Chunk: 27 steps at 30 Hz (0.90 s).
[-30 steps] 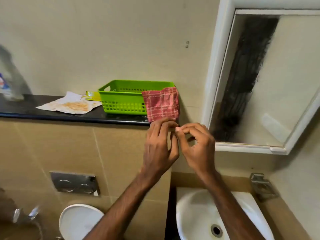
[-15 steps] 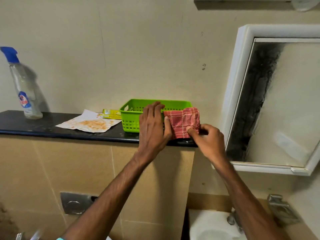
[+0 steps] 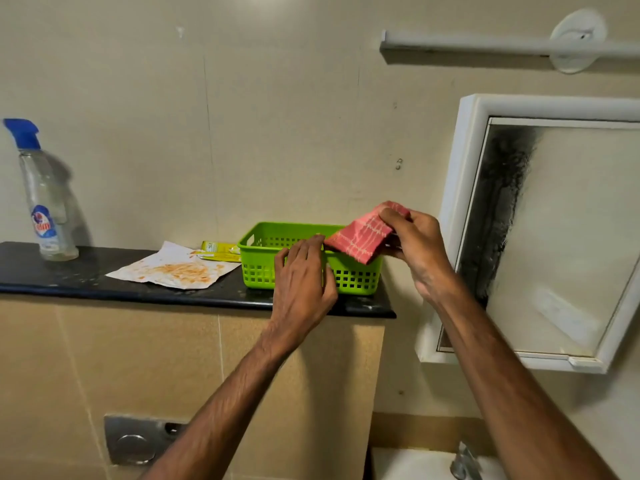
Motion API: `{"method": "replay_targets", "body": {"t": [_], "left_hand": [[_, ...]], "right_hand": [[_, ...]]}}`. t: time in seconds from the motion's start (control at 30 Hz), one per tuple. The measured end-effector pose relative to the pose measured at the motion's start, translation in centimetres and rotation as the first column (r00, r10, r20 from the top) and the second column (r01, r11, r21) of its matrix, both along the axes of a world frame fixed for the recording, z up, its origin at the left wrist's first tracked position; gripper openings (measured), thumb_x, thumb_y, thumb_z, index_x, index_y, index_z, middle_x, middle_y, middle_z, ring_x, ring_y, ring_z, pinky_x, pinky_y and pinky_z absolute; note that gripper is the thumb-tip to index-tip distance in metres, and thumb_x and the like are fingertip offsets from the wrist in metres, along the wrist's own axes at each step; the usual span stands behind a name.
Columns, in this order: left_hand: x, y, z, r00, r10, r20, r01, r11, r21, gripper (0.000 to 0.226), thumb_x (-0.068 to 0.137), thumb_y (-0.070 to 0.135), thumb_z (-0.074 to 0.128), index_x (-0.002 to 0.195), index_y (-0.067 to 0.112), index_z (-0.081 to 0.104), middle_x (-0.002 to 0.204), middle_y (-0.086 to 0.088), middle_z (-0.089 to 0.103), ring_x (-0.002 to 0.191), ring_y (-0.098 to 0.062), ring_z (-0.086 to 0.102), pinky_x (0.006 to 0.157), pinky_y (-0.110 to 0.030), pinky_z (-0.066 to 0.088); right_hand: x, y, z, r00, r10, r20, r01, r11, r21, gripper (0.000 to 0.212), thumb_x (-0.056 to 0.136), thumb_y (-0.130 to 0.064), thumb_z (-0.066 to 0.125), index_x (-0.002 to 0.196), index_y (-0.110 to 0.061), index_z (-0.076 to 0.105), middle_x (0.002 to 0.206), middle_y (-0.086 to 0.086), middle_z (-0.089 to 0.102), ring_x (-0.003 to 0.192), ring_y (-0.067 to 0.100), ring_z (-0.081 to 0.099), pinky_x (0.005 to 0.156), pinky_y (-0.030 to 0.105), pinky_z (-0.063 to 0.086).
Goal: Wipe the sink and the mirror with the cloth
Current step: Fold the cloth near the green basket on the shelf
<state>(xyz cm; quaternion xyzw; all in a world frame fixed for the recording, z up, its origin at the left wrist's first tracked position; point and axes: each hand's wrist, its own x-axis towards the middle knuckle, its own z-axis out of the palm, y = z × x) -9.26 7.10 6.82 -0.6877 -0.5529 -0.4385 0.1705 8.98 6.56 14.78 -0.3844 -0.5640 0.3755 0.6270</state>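
A folded red checked cloth [image 3: 360,237] is lifted above the right end of the green basket [image 3: 259,268], with my right hand [image 3: 415,247] shut on its right edge. My left hand [image 3: 304,278] rests flat against the basket's front wall, fingers touching the rim, holding nothing. The white-framed mirror [image 3: 568,237] hangs on the wall to the right, with a dark smear down its left side. Only the back rim of the white sink [image 3: 408,465] and its tap [image 3: 464,462] show at the bottom right.
A black ledge [image 3: 69,275] carries a spray bottle [image 3: 45,202] with a blue nozzle at far left, a stained paper [image 3: 173,270] and a yellow packet [image 3: 218,251] beside the basket. A flush plate [image 3: 138,441] sits in the tiled wall below. A white rail [image 3: 485,46] runs above the mirror.
My right hand has lifted the cloth off the basket's front edge, up and to the right. My left hand let go of it and dropped to the basket front. The view tilted upward.
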Motion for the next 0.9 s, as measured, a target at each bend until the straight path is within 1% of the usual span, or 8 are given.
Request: {"method": "replay_targets", "body": {"t": [0.07,0.23,0.37,0.47,0.57,0.67,0.77,0.9], "left_hand": [[0.2,-0.1,0.4,0.999,-0.015,0.048,0.014,1.0,0.015,0.058,0.094,0.038,0.049,0.148,0.018,0.041,0.137,0.002,0.061,0.13,-0.012,0.054,0.113,-0.037,0.032],[0.8,-0.2,2.7,0.959,-0.074,0.273,0.067,0.997,0.035,0.08,0.094,0.057,0.055,0.155,0.014,0.027,0.148,-0.002,0.054,0.131,-0.017,0.054,0.111,-0.043,0.034],[1.9,-0.9,6.0,0.915,-0.216,0.342,0.151,0.967,0.206,0.081,0.09,0.051,0.066,0.154,0.019,0.028,0.151,0.0,0.049,0.134,-0.014,0.052,0.11,-0.039,0.045],[3.5,-1.6,7.9,0.888,-0.355,0.293,0.259,0.912,0.319,0.063,0.089,0.034,0.072,0.142,0.019,0.042,0.132,0.006,0.061,0.112,-0.001,0.059,0.096,-0.021,0.052],[5.6,-2.7,8.5,0.828,-0.455,0.328,0.329,0.867,0.374,0.041,0.088,0.024,0.073,0.124,0.019,0.053,0.102,0.011,0.072,0.087,0.002,0.07,0.075,-0.022,0.059],[8.3,-3.6,7.7,0.74,-0.539,0.402,0.443,0.841,0.311,0.033,0.085,0.021,0.073,0.112,0.019,0.055,0.085,0.009,0.074,0.076,0.002,0.073,0.066,-0.027,0.062],[11.1,-4.3,5.4,0.68,-0.546,0.489,0.549,0.821,0.154,0.037,0.082,0.024,0.077,0.113,0.02,0.058,0.094,0.012,0.073,0.085,0.002,0.072,0.073,-0.032,0.063],[14.0,-4.4,0.9,0.568,-0.502,0.653,0.65,0.759,0.017,0.023,0.084,0.012,0.071,0.106,0.012,0.071,0.098,-0.002,0.079,0.098,-0.022,0.076,0.081,-0.049,0.061]], "right_hand": [[-0.5,0.7,2.1,0.999,0.047,-0.012,-0.046,0.999,0.009,0.022,0.102,-0.03,0.063,0.111,-0.01,0.069,0.095,0.004,0.074,0.086,0.015,0.073,0.073,0.027,0.06],[0.3,1.0,5.1,0.948,0.25,-0.197,-0.241,0.968,0.066,0.013,0.105,-0.023,0.057,0.106,-0.013,0.065,0.088,0.002,0.068,0.082,0.014,0.068,0.081,0.038,0.059],[2.2,-0.8,5.4,0.908,0.332,-0.256,-0.298,0.941,0.164,0.015,0.104,-0.025,0.06,0.11,-0.017,0.071,0.085,-0.004,0.073,0.081,0.008,0.071,0.077,0.029,0.062],[3.6,-3.0,5.3,0.907,0.316,-0.277,-0.26,0.94,0.221,0.015,0.101,-0.026,0.064,0.11,-0.016,0.07,0.086,-0.005,0.071,0.083,0.006,0.069,0.08,0.027,0.06],[5.2,-5.4,5.1,0.919,0.26,-0.296,-0.188,0.949,0.253,0.021,0.092,-0.031,0.069,0.108,-0.018,0.07,0.089,-0.005,0.07,0.087,0.007,0.068,0.077,0.024,0.059],[7.0,-7.4,4.1,0.926,0.197,-0.322,-0.115,0.96,0.256,0.023,0.089,-0.032,0.07,0.108,-0.019,0.072,0.09,-0.008,0.073,0.088,0.005,0.071,0.075,0.023,0.059],[8.3,-8.4,1.8,0.917,0.16,-0.365,-0.091,0.976,0.2,0.02,0.094,-0.027,0.071,0.111,-0.016,0.072,0.09,-0.007,0.076,0.087,0.005,0.072,0.075,0.024,0.061],[10.0,-9.1,-2.9,0.889,0.104,-0.447,-0.087,0.994,0.059,0.034,0.085,-0.031,0.072,0.113,-0.012,0.071,0.091,-0.002,0.077,0.089,0.009,0.073,0.077,0.028,0.063]]}}
